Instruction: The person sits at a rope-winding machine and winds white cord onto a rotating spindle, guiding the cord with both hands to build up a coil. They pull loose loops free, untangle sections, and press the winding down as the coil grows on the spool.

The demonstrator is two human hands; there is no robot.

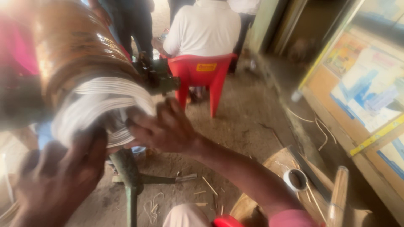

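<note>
The right hand (166,128) is pressing its curled fingers against the white coil (105,105), its grip clenched on the strands at the coil's near side. The left hand (59,176) is reaching up under the coil from below, blurred and close to the lens; whether its grip is closing on anything cannot be told. The coil is sitting wound around the end of a copper-coloured drum (75,46), which is resting on a green stand (130,176) rising from the dirt floor (244,122). A dark clamp (158,77) is sticking out just beside the coil. Beyond it, a person in a white shirt (204,27) is sitting on a red chair (202,75), back turned. A tape roll (296,180) is lying on a wooden board (277,164) near the floor's lower right, and offcuts are lying scattered under the stand. The drum's left part is being cut off by the frame.
</note>
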